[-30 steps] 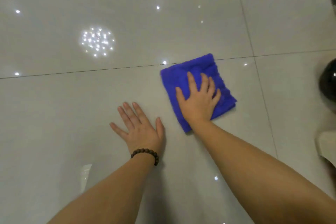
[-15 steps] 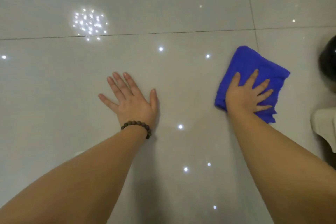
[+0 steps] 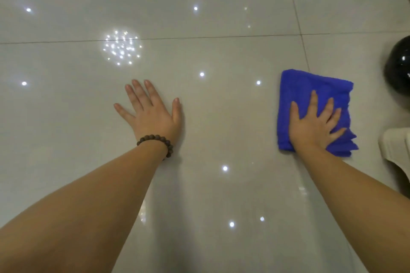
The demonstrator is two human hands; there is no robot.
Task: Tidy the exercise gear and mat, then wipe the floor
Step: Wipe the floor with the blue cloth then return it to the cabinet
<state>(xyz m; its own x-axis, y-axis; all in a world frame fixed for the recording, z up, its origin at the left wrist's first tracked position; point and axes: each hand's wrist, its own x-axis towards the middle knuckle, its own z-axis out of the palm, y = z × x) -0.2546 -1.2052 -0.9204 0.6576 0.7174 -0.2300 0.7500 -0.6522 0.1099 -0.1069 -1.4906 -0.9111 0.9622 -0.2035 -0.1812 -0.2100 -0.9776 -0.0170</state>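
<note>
right hand flat on blue cloth, fingers spread, left hand flat on floor

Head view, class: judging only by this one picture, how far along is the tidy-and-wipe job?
Done, seemingly: no exercise gear or mat lies on the glossy pale tiled floor in view. In hand: the right hand presses the folded blue cloth flat on the tiles; the left hand braces. Left: remaining floor, extent unseen.
</note>
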